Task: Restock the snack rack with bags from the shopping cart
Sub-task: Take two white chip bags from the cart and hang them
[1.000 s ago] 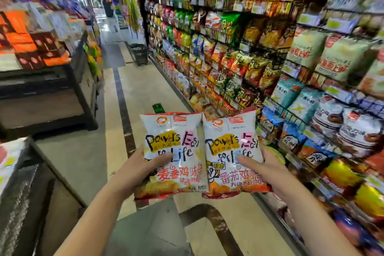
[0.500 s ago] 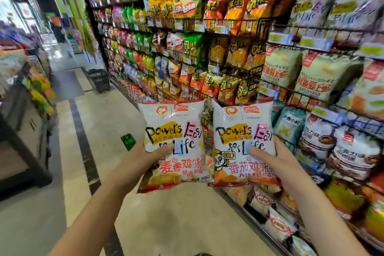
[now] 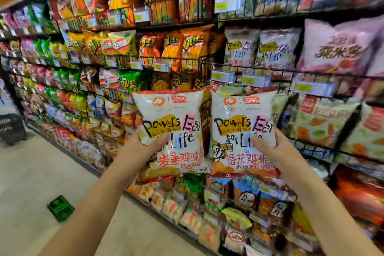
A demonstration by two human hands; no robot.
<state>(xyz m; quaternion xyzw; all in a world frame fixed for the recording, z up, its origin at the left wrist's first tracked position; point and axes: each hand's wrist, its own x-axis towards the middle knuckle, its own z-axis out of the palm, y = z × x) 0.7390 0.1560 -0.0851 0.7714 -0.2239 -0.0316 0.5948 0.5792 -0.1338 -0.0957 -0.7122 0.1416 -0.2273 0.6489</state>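
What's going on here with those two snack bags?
A person is restocking the snack rack. The left hand grips the left bag and the right hand grips the right bag, held side by side before the shelves. Neither is on the rack yet. Matching bags sit just above.

The left hand (image 3: pixel 139 148) grips the left white snack bag (image 3: pixel 172 119) and the right hand (image 3: pixel 273 150) grips the right white snack bag (image 3: pixel 242 119). Both bags are upright and side by side, just in front of the snack rack (image 3: pixel 252 70). On the rack above them stand bags with the same print (image 3: pixel 241 48).
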